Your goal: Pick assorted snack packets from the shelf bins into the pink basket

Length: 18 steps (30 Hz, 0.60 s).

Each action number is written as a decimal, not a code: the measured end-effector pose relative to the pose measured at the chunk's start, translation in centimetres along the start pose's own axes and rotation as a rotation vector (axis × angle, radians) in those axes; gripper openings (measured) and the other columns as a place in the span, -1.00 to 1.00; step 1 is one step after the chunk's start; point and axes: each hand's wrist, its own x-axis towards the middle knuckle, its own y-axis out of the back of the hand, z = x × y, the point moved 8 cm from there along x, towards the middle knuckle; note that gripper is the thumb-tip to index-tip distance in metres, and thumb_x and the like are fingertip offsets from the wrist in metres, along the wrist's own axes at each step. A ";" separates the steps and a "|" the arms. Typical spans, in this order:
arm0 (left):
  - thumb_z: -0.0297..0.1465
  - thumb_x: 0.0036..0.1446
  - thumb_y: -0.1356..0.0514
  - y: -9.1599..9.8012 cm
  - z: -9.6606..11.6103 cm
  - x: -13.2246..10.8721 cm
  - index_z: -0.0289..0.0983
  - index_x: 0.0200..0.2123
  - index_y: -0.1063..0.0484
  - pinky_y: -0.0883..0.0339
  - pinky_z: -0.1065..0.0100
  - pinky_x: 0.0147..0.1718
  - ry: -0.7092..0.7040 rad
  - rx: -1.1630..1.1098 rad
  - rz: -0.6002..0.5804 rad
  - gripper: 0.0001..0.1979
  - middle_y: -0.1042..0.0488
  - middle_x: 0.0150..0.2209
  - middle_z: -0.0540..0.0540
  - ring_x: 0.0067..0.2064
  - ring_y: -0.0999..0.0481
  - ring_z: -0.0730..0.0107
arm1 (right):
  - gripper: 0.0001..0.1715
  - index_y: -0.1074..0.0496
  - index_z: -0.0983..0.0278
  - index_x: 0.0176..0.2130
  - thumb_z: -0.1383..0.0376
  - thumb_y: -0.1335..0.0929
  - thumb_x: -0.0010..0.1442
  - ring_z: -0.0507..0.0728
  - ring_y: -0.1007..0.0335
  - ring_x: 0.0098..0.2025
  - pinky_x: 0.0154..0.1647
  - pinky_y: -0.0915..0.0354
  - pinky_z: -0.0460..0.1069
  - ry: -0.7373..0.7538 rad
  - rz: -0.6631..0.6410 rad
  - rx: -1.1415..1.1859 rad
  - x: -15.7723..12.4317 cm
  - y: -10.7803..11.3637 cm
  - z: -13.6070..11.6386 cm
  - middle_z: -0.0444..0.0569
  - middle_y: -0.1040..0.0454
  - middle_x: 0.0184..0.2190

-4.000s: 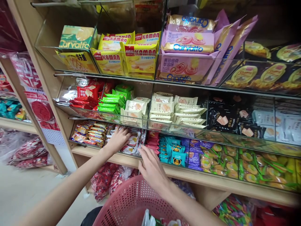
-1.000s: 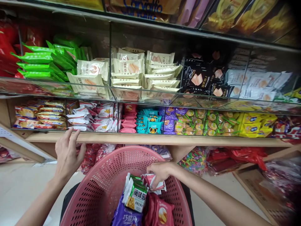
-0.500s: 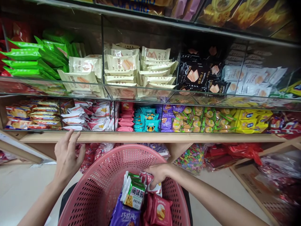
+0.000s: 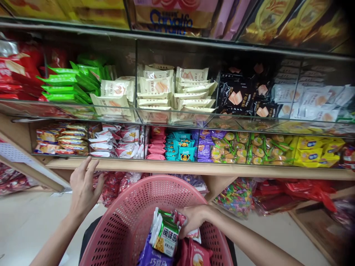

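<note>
A pink perforated plastic basket [image 4: 119,218] stands in front of me, with wrapped snacks inside. My right hand [image 4: 195,218] reaches into it, fingers curled round a red-and-white snack packet [image 4: 180,217]; its fingertips are partly hidden. Right beside those fingers are green-and-white cracker packets [image 4: 165,236]. Purple snack packets [image 4: 155,256] lie below them, and dark red snack packets [image 4: 198,255] sit on the right. My left hand [image 4: 85,186] is open and empty, fingers spread, in the air left of the basket and just below the shelf edge.
A wooden shelf edge [image 4: 194,168] runs behind the basket. Above it, clear-fronted bins hold teal packets [image 4: 184,147], white-and-red packets [image 4: 127,142], yellow packets [image 4: 313,151] and cream cake packets [image 4: 156,87]. Bagged colourful sweets [image 4: 235,195] and an open carton [image 4: 313,229] are underneath.
The view has shifted, so shelves and basket appear lower and further right. My right hand has closed further over the red-and-white packet. My left hand stays open beside the basket.
</note>
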 end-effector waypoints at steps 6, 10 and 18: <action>-0.39 0.18 -0.07 1.4 -1.6 1.7 -0.20 0.24 -0.04 -0.05 -0.01 0.14 -0.002 0.018 0.029 -0.45 -0.09 0.25 -0.32 0.24 -0.13 -0.05 | 0.07 -0.12 0.16 0.22 0.05 -0.47 -0.24 0.26 -0.34 0.08 0.10 -0.22 0.06 0.070 -0.082 0.107 0.1 -0.9 0.0 0.03 -0.40 0.08; -0.40 0.20 -0.04 2.7 -2.5 4.9 -0.26 0.21 -0.08 -0.06 0.04 0.14 -0.067 0.051 0.049 -0.49 -0.14 0.22 -0.33 0.24 -0.14 0.02 | 0.29 0.08 0.28 0.30 0.00 -0.48 -0.27 0.30 -0.05 0.27 0.23 -0.05 0.07 -0.039 -0.051 0.068 0.3 -0.9 1.3 0.19 -0.07 0.27; -0.32 0.27 0.11 1.2 -2.5 11.3 -0.39 0.10 -0.22 -0.20 0.18 0.06 -0.226 0.040 -0.180 -0.59 -0.34 0.06 -0.30 0.09 -0.31 0.14 | 0.15 0.19 0.39 0.30 0.22 -0.43 -0.09 0.15 0.08 0.32 0.27 0.05 -0.05 -0.101 -0.006 0.049 -1.1 0.0 0.7 0.15 0.07 0.31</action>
